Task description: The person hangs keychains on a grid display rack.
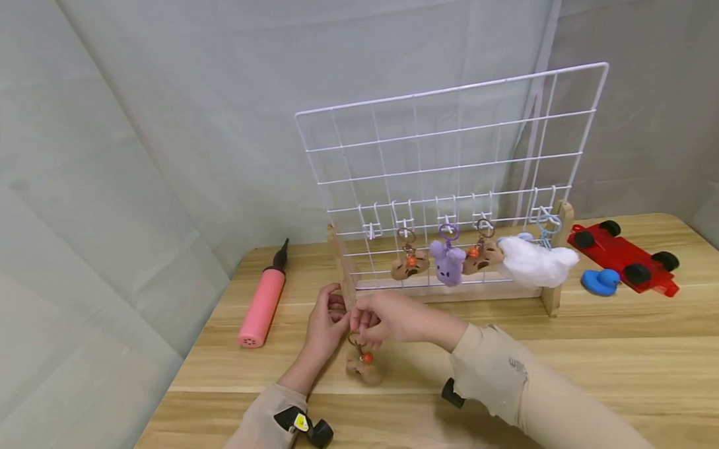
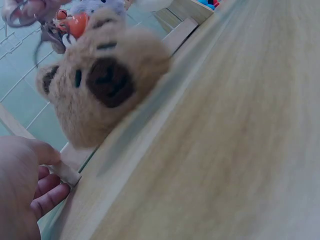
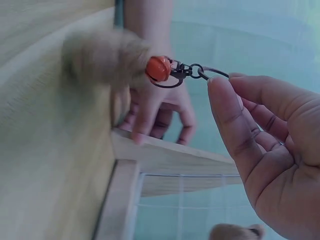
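Note:
Between thumb and forefinger, my right hand (image 1: 386, 318) pinches the metal ring of a brown plush bear keychain (image 1: 364, 369). The bear hangs just over the table, an orange bell (image 3: 158, 68) beside its clasp; its brown face (image 2: 107, 80) fills much of the left wrist view. My left hand (image 1: 326, 322) grips the left wooden end post (image 2: 67, 172) of a white wire grid rack (image 1: 452, 128), low down by the tabletop. On the rack's hooks hang two more brown bear keychains (image 1: 410, 264), a purple plush keychain (image 1: 448, 264) and a fluffy white one (image 1: 536, 262).
A pink hand pump (image 1: 263, 307) with a black nozzle lies left of the rack. To the right are a red toy car (image 1: 622, 257) with black wheels and a blue rubber duck (image 1: 600, 282). The leftmost hook (image 1: 370, 228) holds no keychain. Grey cloth hangs behind the table.

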### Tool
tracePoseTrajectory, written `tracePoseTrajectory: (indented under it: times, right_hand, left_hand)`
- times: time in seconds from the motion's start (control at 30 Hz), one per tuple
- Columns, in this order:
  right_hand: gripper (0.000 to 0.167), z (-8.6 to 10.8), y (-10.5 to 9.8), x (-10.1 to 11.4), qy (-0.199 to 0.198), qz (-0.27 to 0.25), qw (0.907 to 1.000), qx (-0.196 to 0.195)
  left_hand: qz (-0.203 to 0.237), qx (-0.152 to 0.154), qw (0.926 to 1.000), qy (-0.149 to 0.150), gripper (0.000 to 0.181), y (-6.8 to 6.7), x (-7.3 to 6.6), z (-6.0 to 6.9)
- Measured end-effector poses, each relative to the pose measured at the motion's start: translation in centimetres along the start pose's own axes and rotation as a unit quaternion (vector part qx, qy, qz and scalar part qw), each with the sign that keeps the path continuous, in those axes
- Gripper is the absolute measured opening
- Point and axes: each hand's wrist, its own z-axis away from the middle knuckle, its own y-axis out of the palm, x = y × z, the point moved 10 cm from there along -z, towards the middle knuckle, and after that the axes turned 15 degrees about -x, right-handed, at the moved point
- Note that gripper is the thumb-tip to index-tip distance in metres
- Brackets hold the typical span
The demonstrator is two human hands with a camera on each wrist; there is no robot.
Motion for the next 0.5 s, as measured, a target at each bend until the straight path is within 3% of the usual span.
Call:
tracePoseTrajectory:
  times: [0.3,0.5]
  right_hand:
    - [0.008,-0.2,-2.9,2.7,-0.031,0.067,0.9972,-0.015]
    - [0.006,-0.4,-4.6,4.3,-0.046,0.099,0.9938,-0.021]
  left_hand:
    - [-0.004,-0.002,0.9999,0.012,0.053,-0.1,-0.4,0.0]
    - [-0.005,0.0,1.0,0.006,0.053,0.0,-0.3,0.0]
